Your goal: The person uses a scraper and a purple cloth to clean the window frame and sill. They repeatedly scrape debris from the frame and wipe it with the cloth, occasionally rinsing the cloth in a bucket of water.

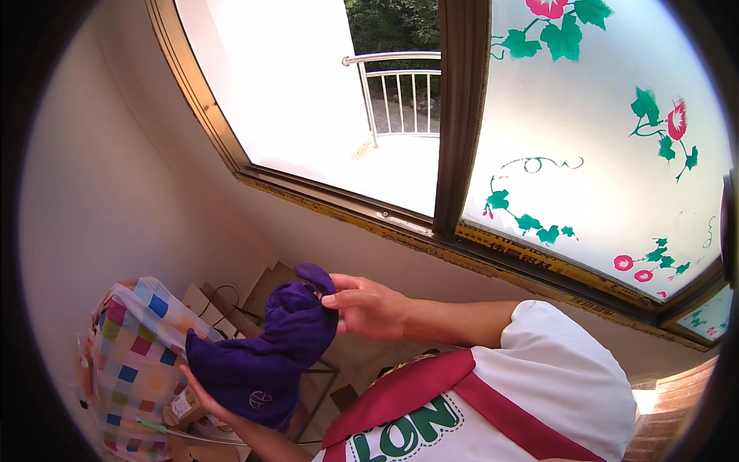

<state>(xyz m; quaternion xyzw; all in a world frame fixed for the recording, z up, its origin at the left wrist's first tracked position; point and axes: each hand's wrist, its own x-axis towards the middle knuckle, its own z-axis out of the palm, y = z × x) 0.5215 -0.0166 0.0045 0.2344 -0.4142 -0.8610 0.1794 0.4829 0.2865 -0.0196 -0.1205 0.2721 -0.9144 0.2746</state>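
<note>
A dark purple cloth item (254,358) with a small embroidered mark hangs in folds between my two hands, left of my body. My right hand (369,303) pinches its upper end between thumb and fingers, near a curled flap of the same cloth. The flat lower part of the cloth lies over my left hand (199,390), which supports it from beneath; most of the left fingers are hidden behind the fabric.
A checked plastic cover (124,369) drapes something at the left. Beside it are a cardboard box (187,404) with a label, a green-ended rod (151,425) and a metal frame (323,387). A window frame (346,208) stands ahead, its left part see-through, a patterned pane at right.
</note>
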